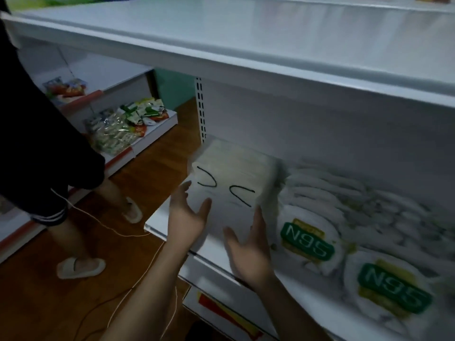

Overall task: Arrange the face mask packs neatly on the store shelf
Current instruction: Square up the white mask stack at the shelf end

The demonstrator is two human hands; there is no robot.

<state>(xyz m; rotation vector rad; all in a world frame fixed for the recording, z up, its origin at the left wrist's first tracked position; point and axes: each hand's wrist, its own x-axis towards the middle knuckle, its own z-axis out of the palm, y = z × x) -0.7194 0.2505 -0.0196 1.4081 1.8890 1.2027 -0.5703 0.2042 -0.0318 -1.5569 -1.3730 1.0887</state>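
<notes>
Both hands are spread, palms facing: left hand [187,217] and right hand [248,254] grip nothing. Contact with the white mask pack [229,183] cannot be confirmed. It sits at their 12 o'clock, at the left end of the shelf [157,226]. N95 packs [307,239] lie at 3 o'clock.

White metal shelf [160,221], one board seen beneath an upper board [221,40]; perforated upright at the rear left corner; at the left end a stack of face mask packs [231,183], white with black curved marks on top, lying flat, skewed to the front edge; just beside it on the right, N95 packs [307,238], white with green labels, overlapping in rows toward the back panel; rear rows blurred.
</notes>
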